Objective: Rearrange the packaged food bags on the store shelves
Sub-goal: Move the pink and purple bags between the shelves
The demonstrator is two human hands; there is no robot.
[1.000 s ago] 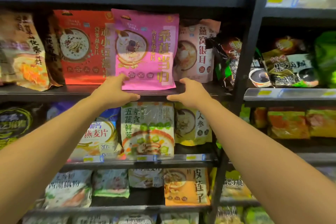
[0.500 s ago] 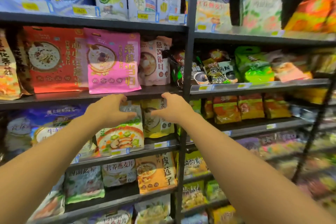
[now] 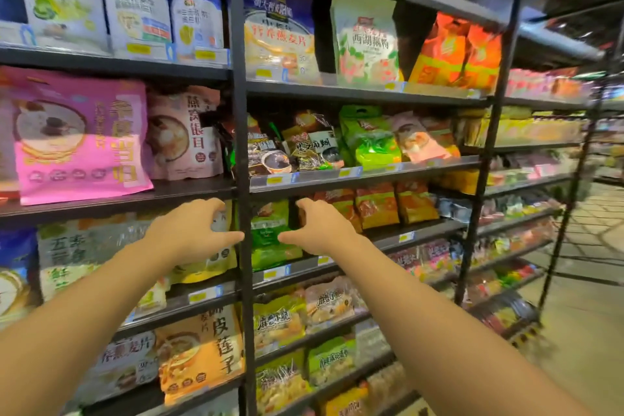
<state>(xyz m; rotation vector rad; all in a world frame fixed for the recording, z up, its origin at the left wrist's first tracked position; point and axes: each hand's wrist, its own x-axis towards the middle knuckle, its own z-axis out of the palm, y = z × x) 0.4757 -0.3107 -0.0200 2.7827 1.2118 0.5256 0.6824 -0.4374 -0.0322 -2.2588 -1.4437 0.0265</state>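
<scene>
My left hand and my right hand hover side by side in front of the shelving, fingers loosely curled, holding nothing. Between them stands a black upright post. Just behind the gap sits a green bag on the shelf below the hands' level. A large pink bag stands on the shelf up to the left, with a pale pink bag beside it. A yellow-bottomed bag is partly hidden behind my left hand.
Dark metal shelves run right into the aisle, packed with several bags: orange bags, lime-green bags, white-and-blue bags on top. An orange bag sits low. Tiled floor opens at the right.
My view has swung right along the shelves. Both hands left the pink bag's shelf edge and moved right, now flanking the upright post. They hold nothing.
</scene>
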